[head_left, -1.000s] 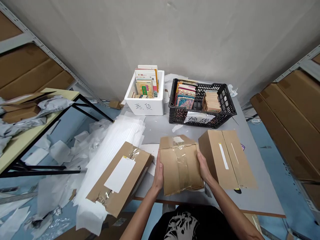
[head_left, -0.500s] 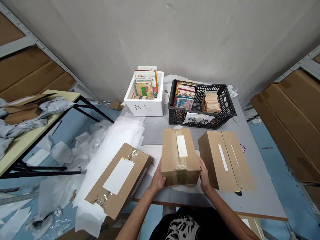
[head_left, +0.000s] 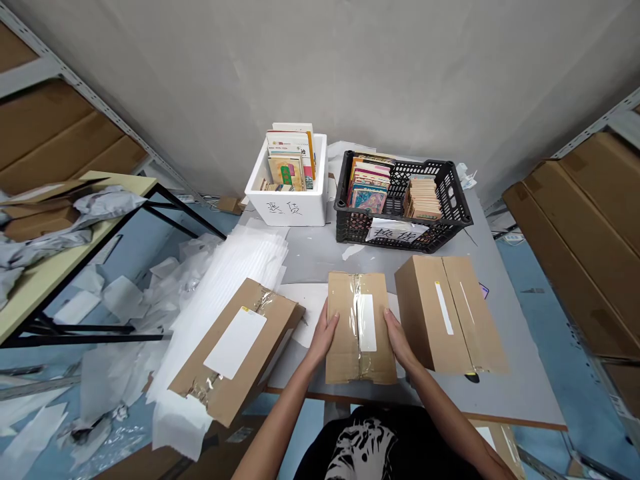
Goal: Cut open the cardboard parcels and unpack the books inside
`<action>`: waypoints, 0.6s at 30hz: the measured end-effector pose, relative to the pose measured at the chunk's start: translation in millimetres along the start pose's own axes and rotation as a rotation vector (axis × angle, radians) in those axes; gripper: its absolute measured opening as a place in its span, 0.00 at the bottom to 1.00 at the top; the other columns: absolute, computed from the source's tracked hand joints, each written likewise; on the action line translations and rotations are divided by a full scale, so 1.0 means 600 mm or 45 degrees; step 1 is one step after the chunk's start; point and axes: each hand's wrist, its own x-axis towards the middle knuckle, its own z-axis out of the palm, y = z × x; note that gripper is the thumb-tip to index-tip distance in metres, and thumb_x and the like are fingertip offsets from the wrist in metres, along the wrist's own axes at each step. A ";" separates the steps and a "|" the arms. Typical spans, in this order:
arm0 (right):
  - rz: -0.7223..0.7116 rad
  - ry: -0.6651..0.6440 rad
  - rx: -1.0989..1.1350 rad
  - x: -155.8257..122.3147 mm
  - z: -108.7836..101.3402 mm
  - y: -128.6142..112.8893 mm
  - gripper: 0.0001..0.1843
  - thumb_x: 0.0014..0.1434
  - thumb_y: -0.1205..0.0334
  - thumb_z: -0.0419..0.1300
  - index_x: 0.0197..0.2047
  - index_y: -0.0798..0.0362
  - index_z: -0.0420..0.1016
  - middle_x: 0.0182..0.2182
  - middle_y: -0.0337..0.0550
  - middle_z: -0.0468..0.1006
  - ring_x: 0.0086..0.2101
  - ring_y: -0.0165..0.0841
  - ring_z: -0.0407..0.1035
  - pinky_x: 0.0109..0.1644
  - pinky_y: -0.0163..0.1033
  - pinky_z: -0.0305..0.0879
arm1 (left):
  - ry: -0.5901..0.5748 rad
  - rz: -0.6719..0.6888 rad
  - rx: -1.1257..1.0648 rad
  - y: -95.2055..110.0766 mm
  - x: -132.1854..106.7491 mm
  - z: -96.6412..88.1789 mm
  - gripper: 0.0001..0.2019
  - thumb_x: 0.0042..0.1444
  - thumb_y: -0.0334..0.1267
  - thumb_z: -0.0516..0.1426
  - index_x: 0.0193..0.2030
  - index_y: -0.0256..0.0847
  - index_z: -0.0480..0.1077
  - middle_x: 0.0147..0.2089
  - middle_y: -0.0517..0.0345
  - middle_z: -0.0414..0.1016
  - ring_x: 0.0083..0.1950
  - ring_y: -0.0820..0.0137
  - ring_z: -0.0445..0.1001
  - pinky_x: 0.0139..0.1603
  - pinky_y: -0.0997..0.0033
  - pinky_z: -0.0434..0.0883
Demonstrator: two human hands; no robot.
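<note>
Between my hands is a taped cardboard box (head_left: 344, 333) with a white label on its top, near the table's front edge. My left hand (head_left: 324, 337) grips its left side, thumb over the top edge. On the opposite side my right hand (head_left: 399, 339) presses in, its thumb also on the top. Just right of it stands a larger cardboard box (head_left: 473, 317) with a narrow label. To the left, a long cardboard box (head_left: 255, 317) with a blank-looking white label lies at an angle on white foam sheets (head_left: 240, 257).
At the back of the grey table (head_left: 310, 257) stand a white foam bin (head_left: 287, 209) and a black plastic crate (head_left: 400, 233), both holding books. A yellow-topped side table (head_left: 113, 220) bears grey wrapping. Plastic scraps (head_left: 123, 303) litter the floor. Shelves of cartons flank both sides.
The held box has tilted, so its top now faces me more fully and its front side no longer shows. It sits slightly lower in view. Both hands stay on its sides.
</note>
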 end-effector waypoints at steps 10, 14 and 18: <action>-0.498 0.226 -0.274 -0.079 0.002 0.022 0.34 0.62 0.43 0.48 0.64 0.54 0.61 0.58 0.53 0.70 0.58 0.47 0.63 0.60 0.57 0.59 | 0.080 0.485 0.210 -0.048 -0.074 -0.008 0.35 0.61 0.57 0.45 0.71 0.42 0.43 0.72 0.46 0.50 0.72 0.57 0.49 0.70 0.53 0.49; -0.811 0.251 -0.320 -0.085 -0.010 0.031 0.33 0.62 0.41 0.44 0.63 0.52 0.62 0.54 0.54 0.72 0.55 0.50 0.65 0.55 0.58 0.63 | 0.235 0.870 0.327 -0.090 -0.093 -0.012 0.40 0.60 0.58 0.44 0.72 0.40 0.35 0.71 0.40 0.48 0.71 0.51 0.48 0.68 0.48 0.53; -0.961 0.279 -0.311 -0.078 -0.013 0.025 0.35 0.61 0.39 0.42 0.63 0.51 0.61 0.54 0.54 0.71 0.54 0.52 0.66 0.53 0.57 0.64 | 0.268 1.136 0.344 -0.096 -0.085 -0.016 0.38 0.61 0.53 0.46 0.72 0.46 0.33 0.73 0.44 0.44 0.72 0.50 0.48 0.68 0.47 0.50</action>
